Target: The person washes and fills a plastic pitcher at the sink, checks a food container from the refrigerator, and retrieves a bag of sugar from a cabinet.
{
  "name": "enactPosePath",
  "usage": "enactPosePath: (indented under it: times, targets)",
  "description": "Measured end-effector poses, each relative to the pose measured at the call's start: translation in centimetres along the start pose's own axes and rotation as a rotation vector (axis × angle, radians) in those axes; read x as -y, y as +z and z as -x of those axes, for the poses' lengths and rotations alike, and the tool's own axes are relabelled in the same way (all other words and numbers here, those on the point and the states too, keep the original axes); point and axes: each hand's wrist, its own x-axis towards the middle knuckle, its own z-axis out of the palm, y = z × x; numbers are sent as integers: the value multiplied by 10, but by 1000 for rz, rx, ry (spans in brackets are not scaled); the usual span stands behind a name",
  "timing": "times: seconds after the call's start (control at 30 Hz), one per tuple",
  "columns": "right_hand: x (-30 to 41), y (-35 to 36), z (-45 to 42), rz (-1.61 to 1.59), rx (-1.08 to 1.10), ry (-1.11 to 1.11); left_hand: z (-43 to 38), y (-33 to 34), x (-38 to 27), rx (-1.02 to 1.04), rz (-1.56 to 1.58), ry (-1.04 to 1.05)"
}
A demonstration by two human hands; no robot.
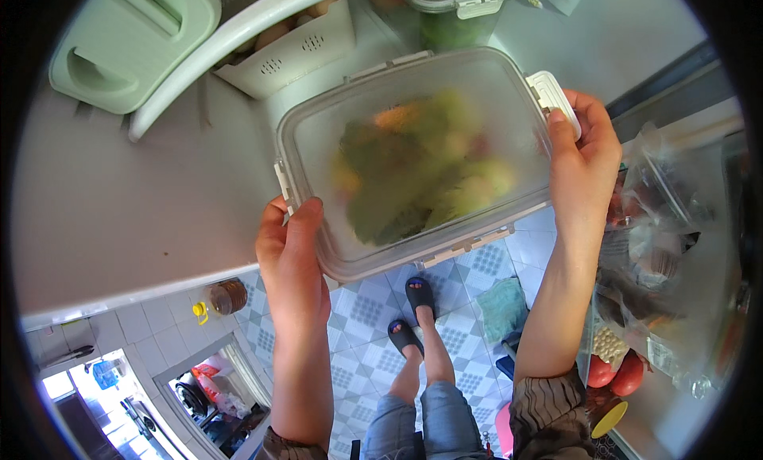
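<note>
A clear plastic food container (417, 156) with a frosted lid is held up between both hands, tilted in the view. Through the lid, blurred green, yellow and orange food shows, its kind unclear. My left hand (295, 251) grips the container's left end, thumb over the rim beside a white side latch. My right hand (581, 150) holds the right end, its thumb on a white clip latch (554, 105) that sticks outward. Latches also run along the two long sides. The container's underside is hidden.
Behind it, on a refrigerator shelf, stand a white basket (292, 55) with round items and a lidded clear container (459, 28) with green contents. A pale green lidded box (134, 43) is at upper left. Bagged food and red fruit or vegetables (626, 373) fill the door side at right.
</note>
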Motion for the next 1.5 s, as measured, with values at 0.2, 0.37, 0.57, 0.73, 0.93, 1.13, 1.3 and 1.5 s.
enactPosePath:
  times: [0.2,0.37,0.57,0.73,0.93,1.13,1.3,1.5]
  targets:
    - [-6,-4,-7,-222,-12,205,-4,3,0,68,-28,7]
    - [-10,-2,-10,-144,20,223,-6,3,-6,38,-127,-24]
    - [0,1,1,-251,-52,190,1,2,-9,18,-133,53]
    - [0,5,-2,-117,-60,79,-1,0,-9,2,-189,41]
    - [1,3,-13,-36,-24,164,-2,7,-11,8,-156,30]
    - [2,1,-20,141,38,87,-3,11,-13,19,-157,18]
    - [49,25,-29,756,21,-386,-4,11,-9,-38,-177,58]
    - [58,72,-62,1064,444,-360,1,20,-11,-111,-370,171]
